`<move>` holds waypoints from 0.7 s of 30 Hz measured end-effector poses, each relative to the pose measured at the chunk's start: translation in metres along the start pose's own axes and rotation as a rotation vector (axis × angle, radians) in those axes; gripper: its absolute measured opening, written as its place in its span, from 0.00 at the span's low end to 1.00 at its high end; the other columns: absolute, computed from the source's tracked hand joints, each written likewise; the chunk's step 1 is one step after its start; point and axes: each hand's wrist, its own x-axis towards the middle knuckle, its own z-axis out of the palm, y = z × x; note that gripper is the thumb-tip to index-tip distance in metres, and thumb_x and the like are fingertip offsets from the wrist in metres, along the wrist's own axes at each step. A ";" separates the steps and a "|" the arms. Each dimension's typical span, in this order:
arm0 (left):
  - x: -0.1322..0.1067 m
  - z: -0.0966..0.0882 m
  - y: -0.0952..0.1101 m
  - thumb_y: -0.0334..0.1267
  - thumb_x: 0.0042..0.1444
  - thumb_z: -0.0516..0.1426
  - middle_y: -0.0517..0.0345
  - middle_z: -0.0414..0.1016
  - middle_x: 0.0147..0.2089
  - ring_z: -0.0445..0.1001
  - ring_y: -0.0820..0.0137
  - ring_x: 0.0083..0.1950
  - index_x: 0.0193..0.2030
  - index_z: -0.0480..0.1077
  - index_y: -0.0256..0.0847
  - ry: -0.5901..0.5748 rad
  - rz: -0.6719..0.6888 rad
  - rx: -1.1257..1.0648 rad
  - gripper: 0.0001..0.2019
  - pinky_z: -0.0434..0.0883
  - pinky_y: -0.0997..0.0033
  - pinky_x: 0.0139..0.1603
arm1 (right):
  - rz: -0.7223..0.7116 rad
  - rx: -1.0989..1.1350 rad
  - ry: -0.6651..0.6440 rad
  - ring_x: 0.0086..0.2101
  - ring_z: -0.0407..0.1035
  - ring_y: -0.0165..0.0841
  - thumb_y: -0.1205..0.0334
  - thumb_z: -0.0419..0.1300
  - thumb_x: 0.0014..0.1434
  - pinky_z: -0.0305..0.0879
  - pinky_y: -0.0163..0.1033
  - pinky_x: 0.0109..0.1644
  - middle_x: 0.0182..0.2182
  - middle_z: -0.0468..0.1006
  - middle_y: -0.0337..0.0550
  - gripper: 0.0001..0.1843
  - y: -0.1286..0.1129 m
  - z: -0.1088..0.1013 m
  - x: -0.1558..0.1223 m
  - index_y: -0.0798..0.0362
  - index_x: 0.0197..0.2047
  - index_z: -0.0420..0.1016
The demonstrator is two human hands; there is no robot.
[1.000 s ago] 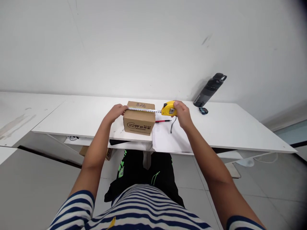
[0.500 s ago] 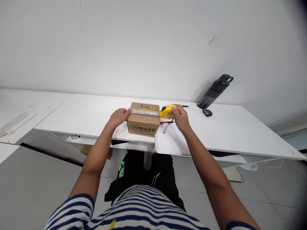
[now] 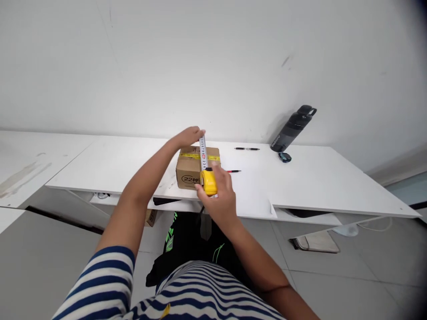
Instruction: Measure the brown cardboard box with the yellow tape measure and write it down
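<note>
A brown cardboard box (image 3: 188, 168) with yellow tape and printed characters stands near the table's front edge. My left hand (image 3: 191, 136) pinches the free end of the pulled-out blade just beyond the box's back edge. Gripped in my right hand (image 3: 223, 200) is a yellow tape measure (image 3: 209, 182), held at the front of the box. Its white blade runs from front to back over the box top. My right hand covers the box's front right corner.
On the white table (image 3: 310, 178) lie a black pen (image 3: 247, 149), a red and black pen (image 3: 234, 171), a sheet of paper (image 3: 250, 195) and a small dark round object (image 3: 284, 157). A dark bottle (image 3: 293, 129) stands by the wall.
The blade has turned from left-right across the box to front-back. My left hand moved to the back, my right hand with the tape measure came to the front. The black pen shows more fully.
</note>
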 end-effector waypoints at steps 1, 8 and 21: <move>0.001 0.010 0.000 0.51 0.66 0.49 0.48 0.77 0.40 0.73 0.62 0.40 0.33 0.67 0.41 -0.026 0.004 0.085 0.18 0.65 0.63 0.43 | -0.030 -0.051 0.000 0.51 0.77 0.43 0.52 0.63 0.62 0.81 0.46 0.43 0.57 0.74 0.52 0.28 -0.002 0.006 -0.002 0.43 0.64 0.67; -0.016 0.033 -0.006 0.55 0.66 0.48 0.51 0.79 0.40 0.73 0.61 0.39 0.32 0.68 0.43 -0.088 -0.040 0.214 0.20 0.60 0.64 0.37 | -0.049 -0.146 -0.077 0.51 0.77 0.46 0.43 0.63 0.62 0.80 0.48 0.47 0.53 0.79 0.53 0.24 0.008 0.029 0.017 0.48 0.55 0.77; -0.043 0.027 0.015 0.53 0.67 0.50 0.53 0.80 0.39 0.74 0.64 0.40 0.31 0.72 0.42 0.188 0.124 0.153 0.21 0.64 0.64 0.40 | -0.075 0.015 -0.153 0.59 0.71 0.45 0.50 0.62 0.64 0.78 0.52 0.56 0.58 0.74 0.53 0.27 0.033 0.022 0.008 0.46 0.64 0.66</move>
